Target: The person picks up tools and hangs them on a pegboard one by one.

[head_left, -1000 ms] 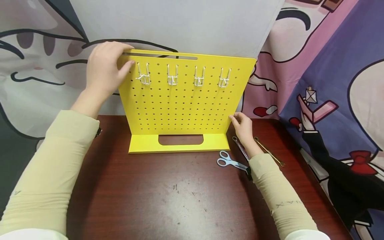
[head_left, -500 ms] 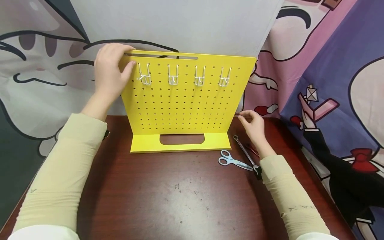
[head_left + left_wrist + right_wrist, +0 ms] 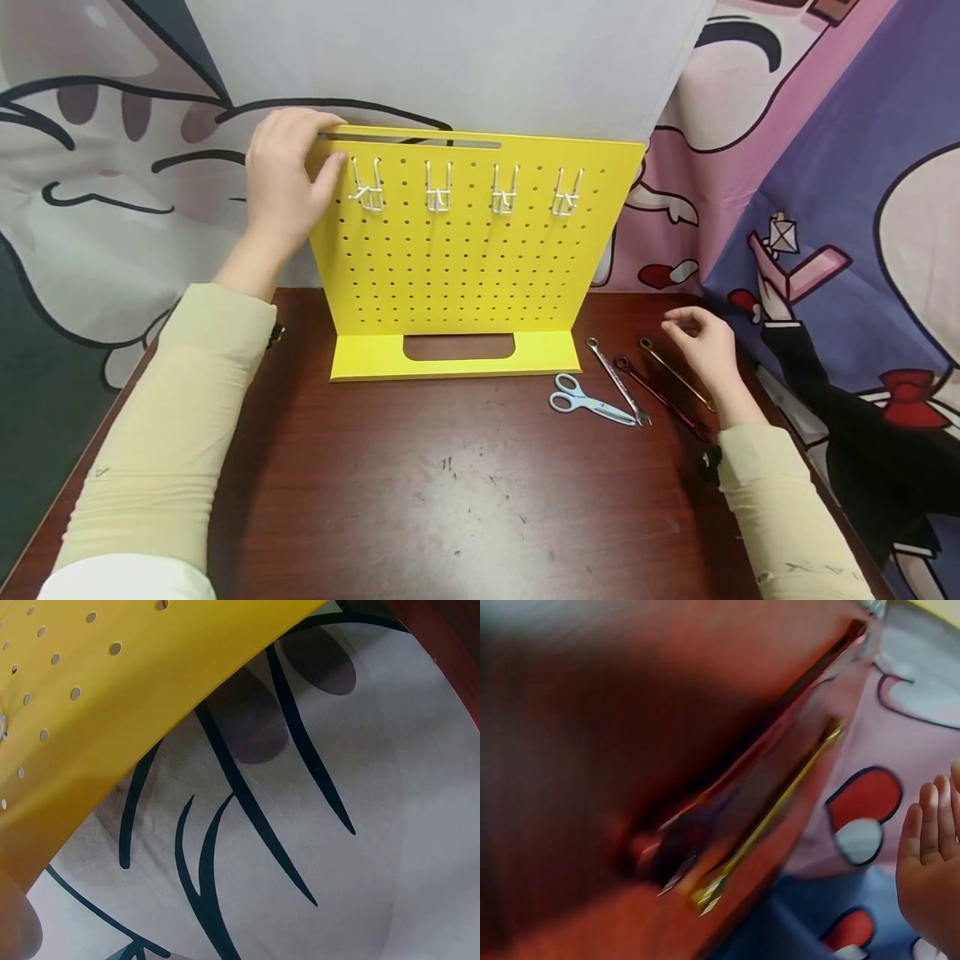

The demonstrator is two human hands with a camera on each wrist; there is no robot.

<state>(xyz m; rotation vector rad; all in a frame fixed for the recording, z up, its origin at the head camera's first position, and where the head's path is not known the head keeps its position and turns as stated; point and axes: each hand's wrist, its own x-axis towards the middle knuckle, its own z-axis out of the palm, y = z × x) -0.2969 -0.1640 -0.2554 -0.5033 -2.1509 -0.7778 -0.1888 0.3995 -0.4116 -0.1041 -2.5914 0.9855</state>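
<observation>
A yellow pegboard (image 3: pixel 457 283) with a foot plate stands upright on the table. Several white wire hooks (image 3: pixel 439 196) hang in a row near its top. My left hand (image 3: pixel 288 179) grips the board's upper left corner, thumb in front and the other fingers reaching behind. In the left wrist view part of a digit (image 3: pixel 16 930) shows at the board's edge (image 3: pixel 142 712). My right hand (image 3: pixel 707 348) is over the right side of the table, holding nothing, fingers loosely bent. Closest to it lies a gold wrench (image 3: pixel 673 369), blurred but visible in the right wrist view.
Left of the gold wrench lie a red wrench (image 3: pixel 660 396) and a silver wrench (image 3: pixel 617 377). Scissors with light blue handles (image 3: pixel 567 394) lie before the board's right corner. Cartoon-printed cloth (image 3: pixel 810 275) hangs behind and beside the dark red table (image 3: pixel 420 492).
My right hand has let go of the pegboard's right edge and moved right, towards the gold wrench. My left hand keeps its hold on the corner.
</observation>
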